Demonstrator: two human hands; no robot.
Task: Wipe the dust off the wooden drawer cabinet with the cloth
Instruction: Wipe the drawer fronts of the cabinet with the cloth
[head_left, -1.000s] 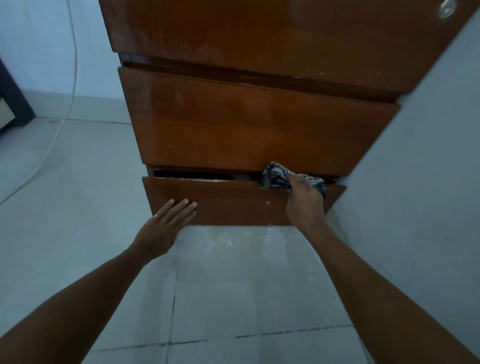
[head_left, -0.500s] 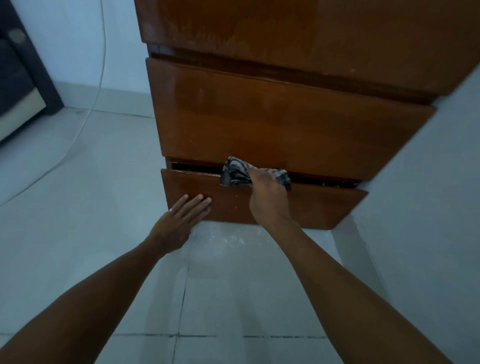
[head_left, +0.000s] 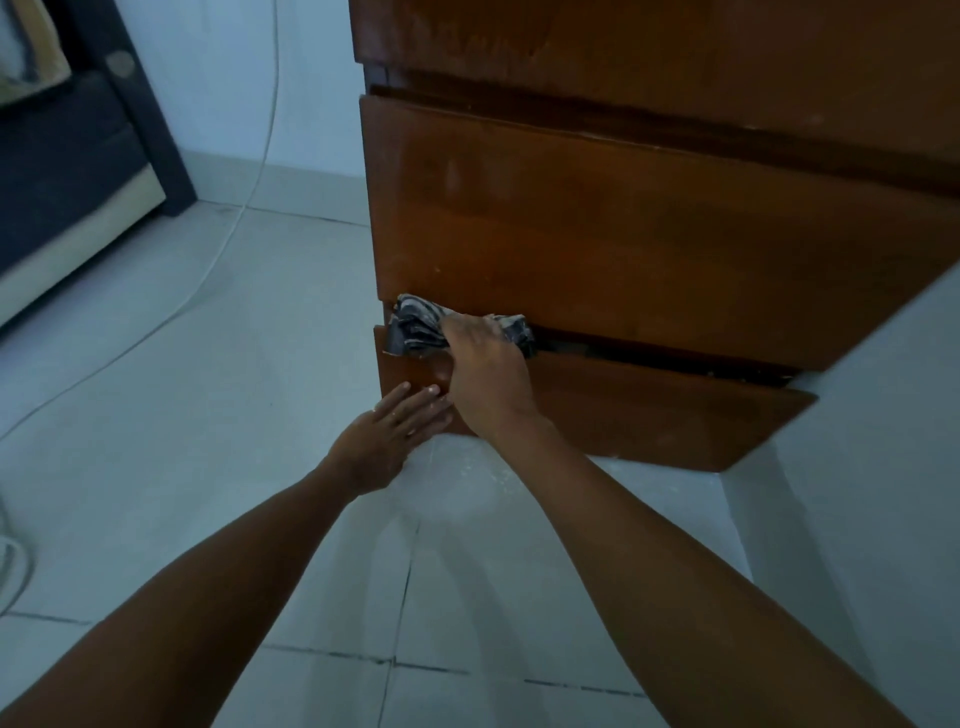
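A brown wooden drawer cabinet (head_left: 623, 234) stands against the wall on the right. Its bottom drawer (head_left: 649, 410) is pulled out a little. My right hand (head_left: 488, 374) grips a bunched grey patterned cloth (head_left: 421, 327) and presses it on the top edge of that drawer, at its left end. My left hand (head_left: 389, 431) lies flat with fingers together against the lower left of the drawer front, holding nothing.
A pale wall (head_left: 883, 467) closes in on the right of the cabinet. White dust (head_left: 462, 478) lies on the tiled floor below the drawer. A thin white cable (head_left: 228, 239) runs across the floor at left, and dark furniture (head_left: 78, 171) stands at far left.
My right hand has slid the cloth leftward along the bottom drawer's top edge, from its right part to its left end. My left hand stays on the drawer front.
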